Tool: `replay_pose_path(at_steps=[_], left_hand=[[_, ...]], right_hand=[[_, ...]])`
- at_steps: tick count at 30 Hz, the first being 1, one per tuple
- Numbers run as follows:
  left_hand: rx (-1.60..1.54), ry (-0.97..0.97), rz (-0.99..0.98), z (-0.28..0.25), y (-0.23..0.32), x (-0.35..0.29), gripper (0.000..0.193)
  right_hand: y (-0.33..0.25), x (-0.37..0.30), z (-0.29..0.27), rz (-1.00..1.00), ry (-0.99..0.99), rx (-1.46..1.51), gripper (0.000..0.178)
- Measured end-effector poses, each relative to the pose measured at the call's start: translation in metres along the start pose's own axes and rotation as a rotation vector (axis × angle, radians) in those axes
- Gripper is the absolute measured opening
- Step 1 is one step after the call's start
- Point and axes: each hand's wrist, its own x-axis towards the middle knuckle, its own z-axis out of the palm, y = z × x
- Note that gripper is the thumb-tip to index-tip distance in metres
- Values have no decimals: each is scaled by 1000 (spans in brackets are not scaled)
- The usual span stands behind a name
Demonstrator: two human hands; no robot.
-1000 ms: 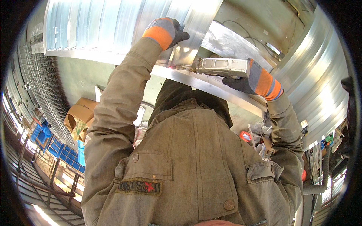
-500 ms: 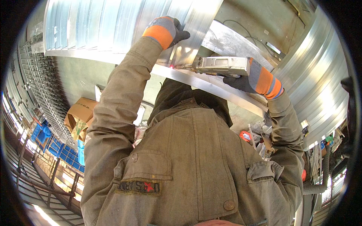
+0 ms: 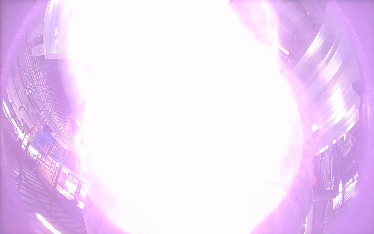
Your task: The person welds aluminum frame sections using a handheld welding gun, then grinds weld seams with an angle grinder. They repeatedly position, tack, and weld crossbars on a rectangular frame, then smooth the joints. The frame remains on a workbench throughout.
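White glare [image 3: 187,117] has burst across the middle, swallowing both hands and the tool, all visible half a second ago! Fingers: cannot tell how open, or what they grip. Upper left, the sheet [image 3: 57,37] peeks out; right, a panel [image 3: 331,85] gleams.

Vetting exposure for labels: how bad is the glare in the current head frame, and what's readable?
Head view: white glare blots out the centre, neither hand discernible; head view: purple haze toward the edges; head view: the metal sheeting at right is readable, streaked with highlights and curved by fisheye distortion.
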Motion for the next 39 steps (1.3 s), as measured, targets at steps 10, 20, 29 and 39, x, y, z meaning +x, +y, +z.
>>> replay_pose_path(at_steps=[10,20,29,39], left_hand=[[-26,17,49,-3,-5,2,54],[-138,26,-60,8,-21,15,44],[-95,63,-96,8,-20,15,42],[-75,-34,-179,-1,-13,15,44]], right_hand=[[5,-2,-2,0,13,10,41],[10,0,-1,7,32,15,42],[11,-2,-1,8,48,12,44],[11,-11,-4,14,62,15,45]])
